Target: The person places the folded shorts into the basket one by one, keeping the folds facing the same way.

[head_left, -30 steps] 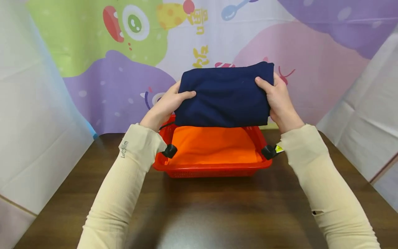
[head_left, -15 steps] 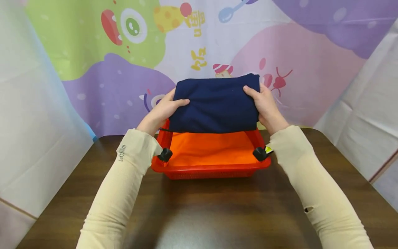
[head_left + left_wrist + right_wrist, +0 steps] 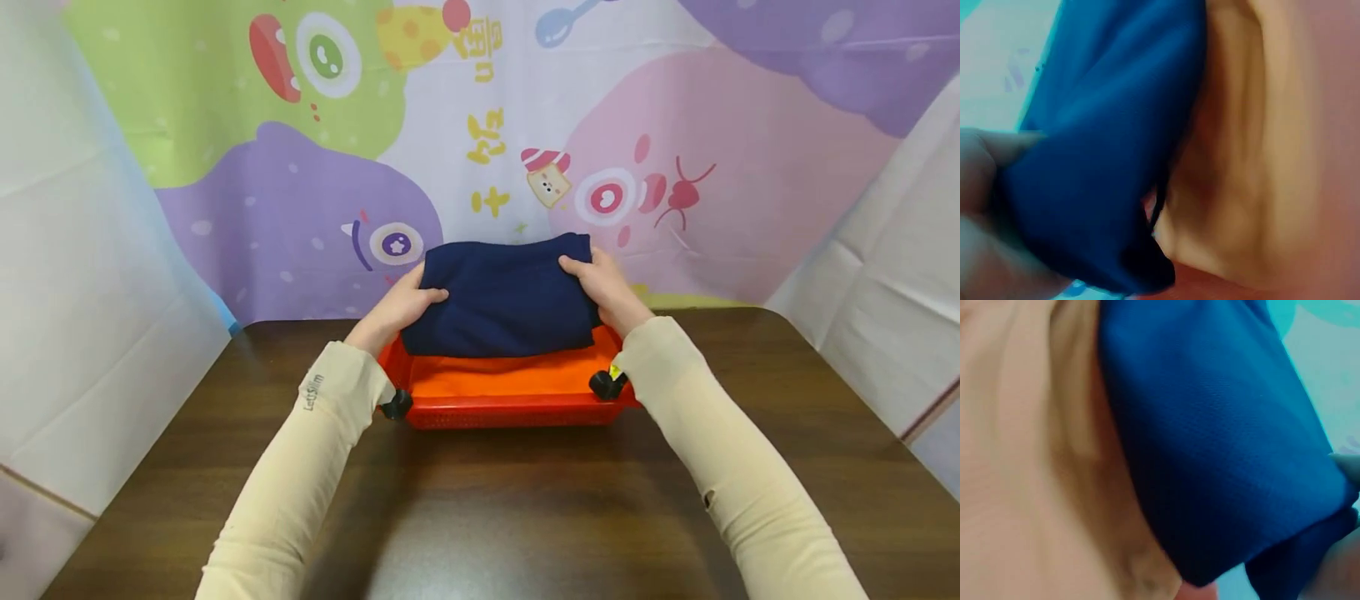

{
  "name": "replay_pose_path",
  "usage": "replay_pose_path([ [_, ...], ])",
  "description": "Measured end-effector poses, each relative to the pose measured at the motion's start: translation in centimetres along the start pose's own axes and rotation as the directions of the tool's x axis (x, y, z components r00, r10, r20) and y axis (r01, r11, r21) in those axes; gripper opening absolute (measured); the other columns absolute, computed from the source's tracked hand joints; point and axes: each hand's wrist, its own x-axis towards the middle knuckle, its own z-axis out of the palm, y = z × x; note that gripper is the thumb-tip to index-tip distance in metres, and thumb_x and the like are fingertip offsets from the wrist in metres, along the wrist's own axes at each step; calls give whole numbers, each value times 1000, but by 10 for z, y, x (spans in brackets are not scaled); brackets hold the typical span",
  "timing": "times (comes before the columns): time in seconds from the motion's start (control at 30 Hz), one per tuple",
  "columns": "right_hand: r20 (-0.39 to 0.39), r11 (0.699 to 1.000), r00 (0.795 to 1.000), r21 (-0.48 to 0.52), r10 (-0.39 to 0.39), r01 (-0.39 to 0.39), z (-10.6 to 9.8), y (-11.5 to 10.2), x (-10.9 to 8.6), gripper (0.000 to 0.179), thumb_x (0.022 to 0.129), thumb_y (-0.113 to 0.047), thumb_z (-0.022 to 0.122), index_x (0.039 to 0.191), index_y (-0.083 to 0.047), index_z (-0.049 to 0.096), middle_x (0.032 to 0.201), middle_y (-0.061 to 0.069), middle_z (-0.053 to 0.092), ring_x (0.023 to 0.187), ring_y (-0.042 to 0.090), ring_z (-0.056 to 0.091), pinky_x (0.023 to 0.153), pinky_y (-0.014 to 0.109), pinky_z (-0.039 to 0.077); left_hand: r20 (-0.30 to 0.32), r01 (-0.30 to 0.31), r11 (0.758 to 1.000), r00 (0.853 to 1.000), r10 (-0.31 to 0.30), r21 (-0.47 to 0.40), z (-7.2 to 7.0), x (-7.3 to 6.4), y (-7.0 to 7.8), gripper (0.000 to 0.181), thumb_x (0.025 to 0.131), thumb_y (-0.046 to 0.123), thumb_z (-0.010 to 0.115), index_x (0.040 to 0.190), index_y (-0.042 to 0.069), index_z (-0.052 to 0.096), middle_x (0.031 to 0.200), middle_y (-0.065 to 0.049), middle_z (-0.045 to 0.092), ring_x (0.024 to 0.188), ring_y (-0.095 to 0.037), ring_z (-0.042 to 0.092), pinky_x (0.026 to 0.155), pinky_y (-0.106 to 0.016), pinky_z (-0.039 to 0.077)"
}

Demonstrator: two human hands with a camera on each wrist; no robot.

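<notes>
A folded navy cloth (image 3: 510, 300) is held up by both hands over a red plastic basket (image 3: 510, 414). My left hand (image 3: 396, 308) grips its left end, thumb on the near face and the other fingers hidden behind. At the right end my right hand (image 3: 609, 287) pinches it the same way. Orange fabric (image 3: 502, 379) lies flat inside the basket, just below the navy cloth's lower edge. In the left wrist view the navy cloth (image 3: 1104, 137) hangs in a fold beside the blurred fabric (image 3: 1229, 156). The right wrist view shows the cloth's (image 3: 1210, 437) other end.
The basket stands at the back of a brown wooden table (image 3: 480, 508), close to a cartoon-printed curtain (image 3: 300, 225). White panels rise on the left (image 3: 67, 292) and right (image 3: 877, 308). Dark wrist cameras hang near the basket's front corners.
Both hands have brought the navy cloth down and slightly left, closer to the basket. Its lower edge now covers more of the orange fabric, and the grip is unchanged.
</notes>
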Motion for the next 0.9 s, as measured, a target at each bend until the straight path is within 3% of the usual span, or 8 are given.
replay_pose_path([
  [0.17,39,996,997,-55,68,-66,-3,8,-1,60,95,-25,46,145,-10,17,145,12,29,126,31,36,106,43,28,49,87,996,995,-85,-29,8,-6,-7,65,91,14,50,146,19,16,145,-9,31,123,-30,39,104,-44,31],
  [0.37,99,982,990,-168,102,-84,-8,12,-7,56,96,-23,44,144,-6,20,143,15,32,124,33,38,104,44,31,60,202,974,976,-209,99,7,-13,-6,69,92,22,50,146,8,9,146,-13,24,129,-32,30,108,-46,23],
  [0.53,109,924,966,-336,233,-185,-14,15,-13,64,96,-24,43,144,2,10,148,20,17,131,36,25,107,45,24,86,294,939,946,-312,177,10,-18,-12,70,92,26,49,144,1,9,146,-17,21,130,-34,28,108,-47,23],
  [0.63,123,876,944,-425,308,-230,-17,19,-15,70,95,-25,43,144,5,3,149,22,7,135,37,16,109,46,20,81,324,925,935,-345,200,13,-20,-15,74,91,26,51,143,-2,8,148,-18,18,131,-35,25,108,-48,22],
  [0.77,153,854,931,-469,331,-226,-18,27,-17,70,96,-25,43,143,6,1,149,23,5,135,37,14,109,46,20,62,341,913,930,-363,224,15,-19,-18,81,89,27,54,143,-4,3,149,-18,10,134,-36,20,108,-49,19],
  [0.9,159,850,932,-481,325,-215,-17,34,-22,71,96,-24,42,142,9,-1,149,25,5,135,38,16,108,47,22,79,323,918,934,-349,231,15,-14,-24,81,85,35,58,141,-4,16,146,-18,22,130,-34,28,106,-49,25],
])
